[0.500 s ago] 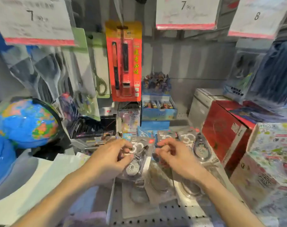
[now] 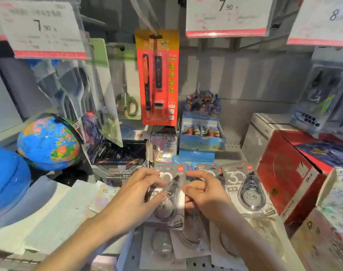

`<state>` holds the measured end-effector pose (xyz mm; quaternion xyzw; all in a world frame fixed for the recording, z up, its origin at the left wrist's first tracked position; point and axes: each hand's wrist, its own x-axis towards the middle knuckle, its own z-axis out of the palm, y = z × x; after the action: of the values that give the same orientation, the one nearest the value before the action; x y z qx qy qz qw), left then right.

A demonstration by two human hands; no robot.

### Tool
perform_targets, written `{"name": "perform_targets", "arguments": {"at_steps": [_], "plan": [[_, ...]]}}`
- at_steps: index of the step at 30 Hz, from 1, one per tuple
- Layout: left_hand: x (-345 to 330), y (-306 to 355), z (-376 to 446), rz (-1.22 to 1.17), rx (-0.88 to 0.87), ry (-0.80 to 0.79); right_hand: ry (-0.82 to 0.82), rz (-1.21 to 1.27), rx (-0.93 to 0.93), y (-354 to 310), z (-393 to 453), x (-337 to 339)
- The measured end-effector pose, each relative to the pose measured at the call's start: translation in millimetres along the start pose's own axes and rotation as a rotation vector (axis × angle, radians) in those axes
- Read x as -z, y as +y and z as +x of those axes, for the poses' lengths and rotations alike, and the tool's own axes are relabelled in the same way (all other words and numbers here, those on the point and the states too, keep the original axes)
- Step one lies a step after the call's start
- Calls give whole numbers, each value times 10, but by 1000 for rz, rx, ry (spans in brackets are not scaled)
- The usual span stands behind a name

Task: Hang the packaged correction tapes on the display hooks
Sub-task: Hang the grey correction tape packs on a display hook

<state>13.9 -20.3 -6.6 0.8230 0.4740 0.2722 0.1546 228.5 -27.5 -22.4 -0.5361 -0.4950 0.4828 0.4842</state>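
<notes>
- The left hand [image 2: 136,194] grips a packaged correction tape [image 2: 167,200] by its left edge, thumb on the front of the blister, fingers curled over the card's top.
- The right hand [image 2: 202,192] pinches the same pack at its right edge — the card sits between both hands, well below the red pen card [image 2: 158,77].
- That red pen card hangs from a display hook [image 2: 145,18] on the back wall; it is the landmark here.
- Below it and to the right, a second correction tape pack [image 2: 246,189] lies face up on the shelf [image 2: 203,266], just beside the right hand.
- More packs [image 2: 188,241] lie under the held one, overlapping each other — how many cannot be told.
- Left of the red pen card hang scissors [image 2: 127,100] on a green card; lower left stands a globe [image 2: 48,142].
- Lower right of it sits a red box [image 2: 284,178], touching the shelf.
- Price tags [image 2: 228,14] reading 7.90 hang above, to either side of it.
</notes>
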Motion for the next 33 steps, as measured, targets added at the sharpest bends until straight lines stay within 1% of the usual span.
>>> {"name": "perform_targets", "arguments": {"at_steps": [3,5,7,9,11,13,15,16,19,21,23,25,27,28,30,33], "plan": [[-30,76,0,-78,39,58,14,65,69,-127,-52,124],[-47,152,33,-177,73,98,35,101,95,-223,-79,214],[-64,249,94,-423,148,124,52,132,111,-295,-95,296],[-107,325,148,-690,199,116,61,157,117,-343,-116,355],[-158,410,179,-843,225,130,80,161,114,-355,-135,406],[-220,495,186,-928,241,159,101,153,120,-349,-168,460],[-293,564,194,-973,260,192,140,101,149,-333,-192,543],[-333,593,200,-980,270,208,170,36,177,-322,-212,598],[-449,643,223,-979,294,225,306,-299,287,-298,-312,823],[-511,666,246,-989,307,210,422,-554,306,-272,-408,977],[-564,677,270,-981,327,195,491,-769,266,-227,-471,1085],[-607,687,290,-993,352,187,470,-917,120,-159,-500,1130],[-639,685,307,-994,350,174,420,-982,-41,-106,-520,1126],[-649,681,313,-995,351,170,407,-988,-88,-89,-528,1119],[-659,667,320,-986,357,165,420,-977,-122,-97,-540,1110],[-668,645,318,-967,357,156,457,-938,-112,-148,-557,1109]]}}
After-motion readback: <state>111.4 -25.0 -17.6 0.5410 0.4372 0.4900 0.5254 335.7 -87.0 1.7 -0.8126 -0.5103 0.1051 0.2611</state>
